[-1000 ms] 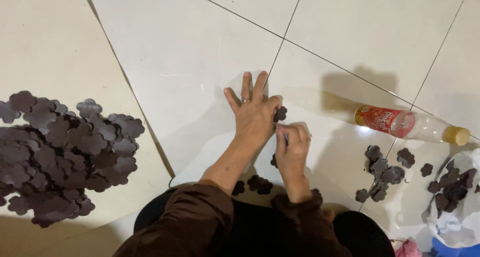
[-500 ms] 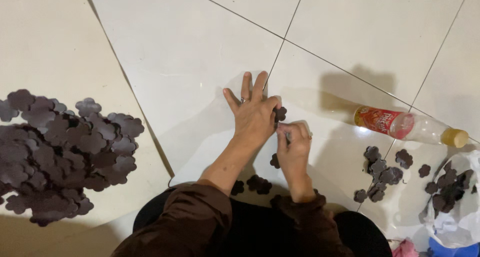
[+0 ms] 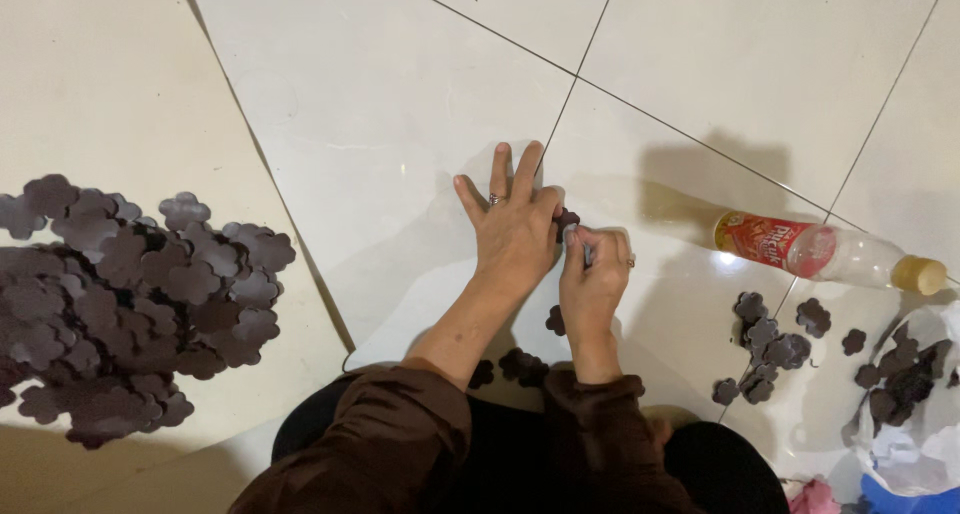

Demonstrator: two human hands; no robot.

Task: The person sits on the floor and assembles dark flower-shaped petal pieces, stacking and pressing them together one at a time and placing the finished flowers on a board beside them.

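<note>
A single head-worn camera looks almost straight down from above the seated person onto the pale glossy tiled floor (image 3: 380,104), facing forward and away from the body. It sits near enough that the brown sleeves fill the lower edge. The left hand (image 3: 515,229) and right hand (image 3: 592,279) lie just below frame centre.

bare floor tiles (image 3: 400,104) ahead; bottle (image 3: 825,252) blocks the right.
</note>
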